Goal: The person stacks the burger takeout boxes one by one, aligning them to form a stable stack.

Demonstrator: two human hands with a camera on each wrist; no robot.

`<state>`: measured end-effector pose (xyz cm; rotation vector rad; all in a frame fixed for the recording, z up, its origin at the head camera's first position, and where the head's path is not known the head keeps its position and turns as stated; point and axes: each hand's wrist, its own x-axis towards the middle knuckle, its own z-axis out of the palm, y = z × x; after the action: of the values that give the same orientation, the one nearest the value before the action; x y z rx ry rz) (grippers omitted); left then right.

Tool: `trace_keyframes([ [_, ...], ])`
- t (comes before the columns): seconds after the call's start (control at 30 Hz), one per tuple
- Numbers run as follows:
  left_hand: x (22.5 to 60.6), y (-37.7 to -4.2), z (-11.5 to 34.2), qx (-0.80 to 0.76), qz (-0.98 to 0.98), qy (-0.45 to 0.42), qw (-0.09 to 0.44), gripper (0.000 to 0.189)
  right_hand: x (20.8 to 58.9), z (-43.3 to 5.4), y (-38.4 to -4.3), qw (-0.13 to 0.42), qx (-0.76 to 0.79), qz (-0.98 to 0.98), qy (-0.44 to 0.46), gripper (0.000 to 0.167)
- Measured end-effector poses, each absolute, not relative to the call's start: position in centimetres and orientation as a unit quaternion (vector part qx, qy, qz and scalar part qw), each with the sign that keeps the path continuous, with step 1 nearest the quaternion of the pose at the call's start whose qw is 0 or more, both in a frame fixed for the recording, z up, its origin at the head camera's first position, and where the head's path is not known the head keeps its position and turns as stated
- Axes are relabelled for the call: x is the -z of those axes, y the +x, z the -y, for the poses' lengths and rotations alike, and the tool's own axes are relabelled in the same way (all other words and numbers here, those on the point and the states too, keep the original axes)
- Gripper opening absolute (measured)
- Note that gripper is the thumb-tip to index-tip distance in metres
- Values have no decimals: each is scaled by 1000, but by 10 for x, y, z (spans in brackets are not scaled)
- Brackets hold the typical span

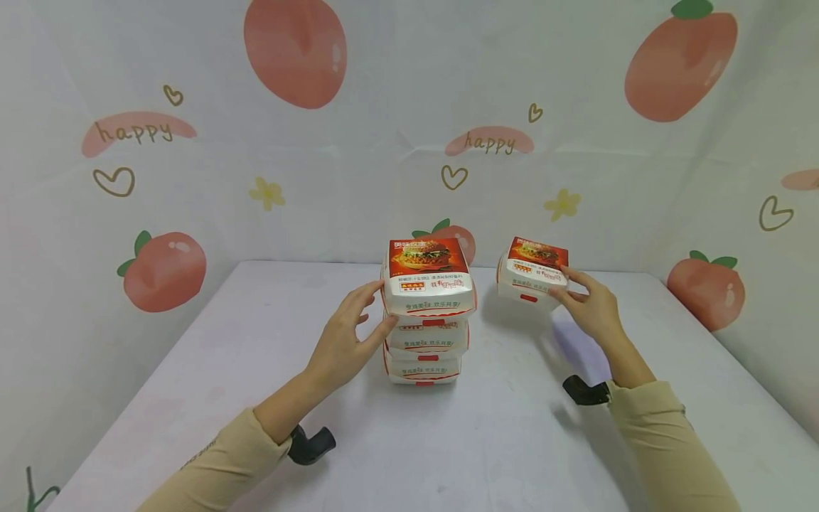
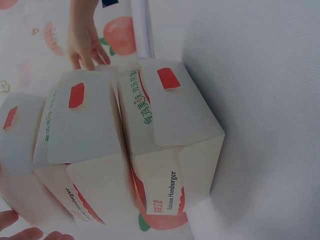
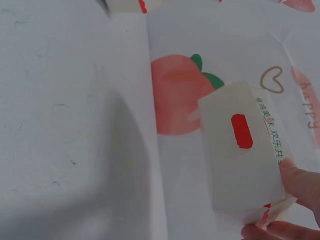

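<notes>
Three white hamburger boxes stand in a stack, with a burger picture on the lid of the top box (image 1: 429,281). Beneath it are the middle box (image 1: 427,340) and the bottom box (image 1: 422,370). My left hand (image 1: 345,338) is at the left side of the top box, fingertips touching it or very close; the left wrist view shows fingers (image 2: 30,232) beside that box. To the right of the stack, my right hand (image 1: 591,306) grips another hamburger box (image 1: 531,270) by its right side, raised above the table. In the right wrist view, its thumb (image 3: 300,180) presses the printed face.
A white table (image 1: 499,441) bears the stack. Behind it hangs a white cloth (image 1: 358,178) printed with fruit, hearts and "happy". Black curved pieces (image 1: 312,446) stick out at both wrists. A lavender patch (image 1: 579,348) shows beneath the right forearm.
</notes>
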<state>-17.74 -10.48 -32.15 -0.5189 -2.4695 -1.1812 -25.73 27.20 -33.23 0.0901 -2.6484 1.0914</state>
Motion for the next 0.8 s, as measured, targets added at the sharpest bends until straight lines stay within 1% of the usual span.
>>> trace_keyframes([
  [0.27, 321, -178, 105, 418, 872, -183, 175, 56, 323, -271, -254, 136, -388, 911, 35, 62],
  [0.8, 321, -178, 105, 416, 873, -185, 175, 57, 303, -266, -245, 146, -392, 907, 50, 61],
])
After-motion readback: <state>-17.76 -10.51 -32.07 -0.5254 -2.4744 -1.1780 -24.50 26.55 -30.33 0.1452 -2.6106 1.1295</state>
